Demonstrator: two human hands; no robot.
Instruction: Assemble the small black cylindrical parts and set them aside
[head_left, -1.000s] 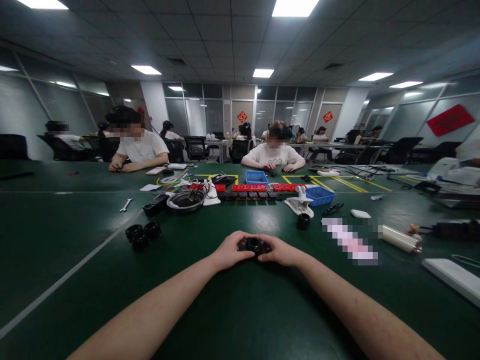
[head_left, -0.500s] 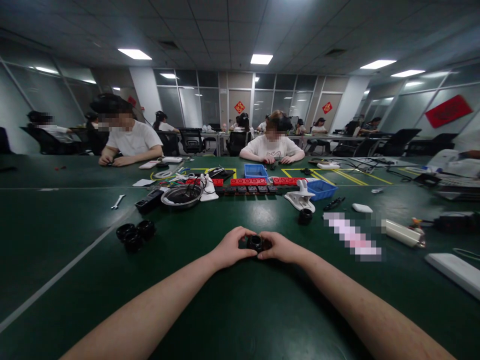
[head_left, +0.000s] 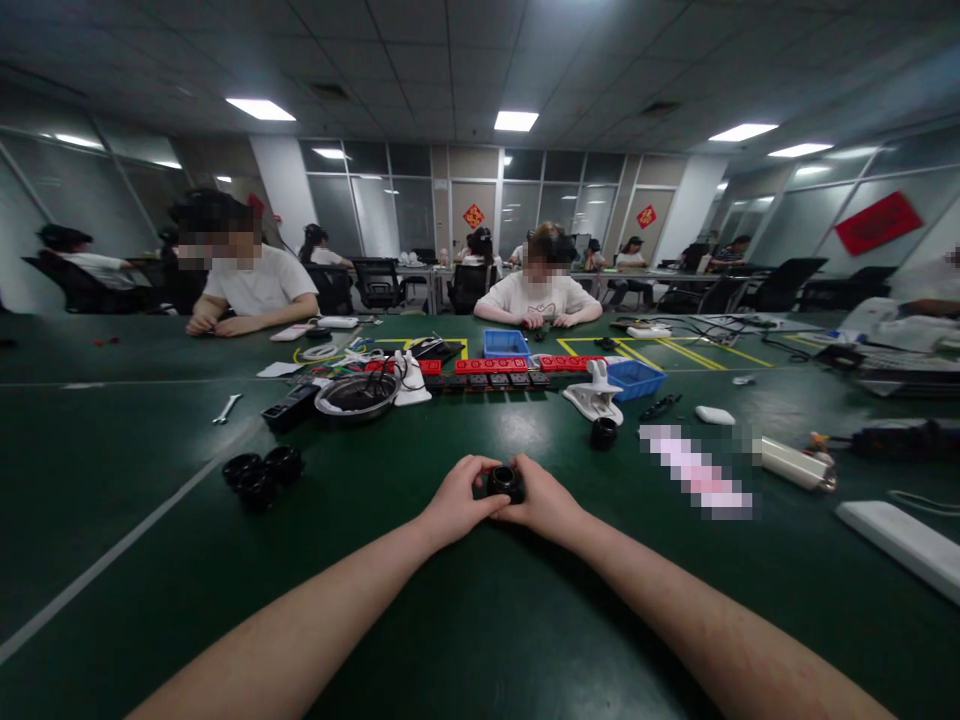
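Fingers of both the left hand and right hand close from either side around a small black ring-shaped part, steadying it low over the green table; against the earlier frames, the hands press closer together, hiding more of it

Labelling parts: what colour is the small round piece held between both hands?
Black, glossy; the round piece shows best in the head view, between left hand and right hand.
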